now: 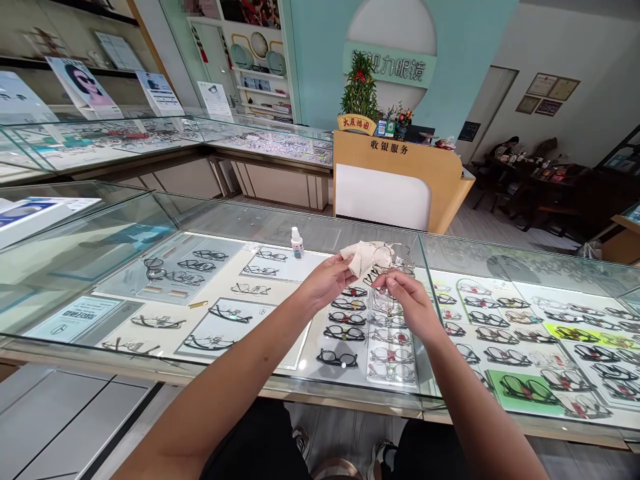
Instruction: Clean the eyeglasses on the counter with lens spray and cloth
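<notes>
My left hand (324, 283) is closed on a pale cream cloth (364, 259), which is bunched above the glass counter. Close beside it, my right hand (411, 303) pinches a pair of thin wire-framed glasses (384, 259). One round lens of the glasses lies against the cloth's right edge. Where exactly the fingers grip the frame is hard to make out. Left of my hands, a small white bottle (297, 243) with a label and white cap stands upright on the counter top.
Under the glass top of the display counter (305, 380), several rows of glasses lie on either side. A white box (40, 220) sits at the left. Beyond the counter are a wooden cashier desk (400, 157) with a plant (360, 90) and more showcases (270, 143).
</notes>
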Motion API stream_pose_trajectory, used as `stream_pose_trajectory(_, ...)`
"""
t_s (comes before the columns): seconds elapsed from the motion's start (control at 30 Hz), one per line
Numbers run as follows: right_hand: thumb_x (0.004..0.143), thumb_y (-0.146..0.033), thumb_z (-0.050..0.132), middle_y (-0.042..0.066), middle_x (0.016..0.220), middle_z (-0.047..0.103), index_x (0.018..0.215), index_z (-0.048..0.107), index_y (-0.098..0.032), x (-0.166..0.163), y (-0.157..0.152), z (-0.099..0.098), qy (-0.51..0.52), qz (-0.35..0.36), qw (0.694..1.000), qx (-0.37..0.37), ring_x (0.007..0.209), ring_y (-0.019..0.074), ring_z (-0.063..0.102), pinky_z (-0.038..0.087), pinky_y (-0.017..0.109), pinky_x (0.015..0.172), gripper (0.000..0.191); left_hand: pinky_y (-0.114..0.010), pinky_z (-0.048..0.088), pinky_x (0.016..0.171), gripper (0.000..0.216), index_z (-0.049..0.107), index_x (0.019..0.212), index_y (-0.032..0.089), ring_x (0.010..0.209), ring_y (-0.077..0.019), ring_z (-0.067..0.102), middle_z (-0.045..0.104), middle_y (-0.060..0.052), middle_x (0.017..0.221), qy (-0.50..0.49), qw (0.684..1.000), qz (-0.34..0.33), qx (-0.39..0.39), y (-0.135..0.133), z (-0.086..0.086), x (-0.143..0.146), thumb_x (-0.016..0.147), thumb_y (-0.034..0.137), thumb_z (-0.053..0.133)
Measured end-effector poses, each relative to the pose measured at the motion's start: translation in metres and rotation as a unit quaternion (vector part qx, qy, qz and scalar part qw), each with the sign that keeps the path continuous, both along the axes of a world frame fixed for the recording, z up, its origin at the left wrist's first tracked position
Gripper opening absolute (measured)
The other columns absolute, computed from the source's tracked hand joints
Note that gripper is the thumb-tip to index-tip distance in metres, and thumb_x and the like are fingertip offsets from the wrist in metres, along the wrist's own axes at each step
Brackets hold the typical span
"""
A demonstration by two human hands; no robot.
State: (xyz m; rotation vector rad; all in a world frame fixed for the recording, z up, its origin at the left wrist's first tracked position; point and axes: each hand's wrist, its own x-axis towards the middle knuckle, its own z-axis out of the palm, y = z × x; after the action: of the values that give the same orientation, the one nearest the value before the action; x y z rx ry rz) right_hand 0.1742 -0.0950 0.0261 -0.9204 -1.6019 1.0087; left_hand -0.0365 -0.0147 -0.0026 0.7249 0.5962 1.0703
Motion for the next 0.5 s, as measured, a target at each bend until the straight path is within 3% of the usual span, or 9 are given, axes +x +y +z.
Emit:
stream_pose_trajectory(0.23, 0.110, -0.048, 0.057, 0.004, 0.096, 0.068, 0.100, 0.082, -0.028, -0.002, -0.002, 0.001, -0.015, 0.013, 0.999, 0.028, 0.095, 0.0225, 0.059, 0.045, 0.037, 0.091, 0.033, -0.028, 0.061, 0.090, 0.019, 0.079, 0.109, 0.015, 0.092, -0.0159, 0.076, 0.082, -0.009, 0.105, -0.032, 0.998, -0.044, 0.026, -0.007, 0.008, 0.001, 0.096, 0.028, 0.082)
stream_pose_trajectory(0.5, 0.109, -0.051, 0.058, 0.004, 0.099, 0.071, 0.099, 0.081, -0.026, -0.005, 0.000, -0.004, -0.019, 0.009, 1.000, -0.003, 0.096, 0.0222, 0.061, 0.046, 0.036, 0.093, 0.034, -0.029, 0.055, 0.081, 0.033, 0.078, 0.103, 0.017, 0.082, -0.0169, 0.070, 0.076, -0.005, 0.089, -0.010, 0.990, -0.080, 0.116, -0.014, 0.010, 0.003, 0.091, 0.047, 0.085)
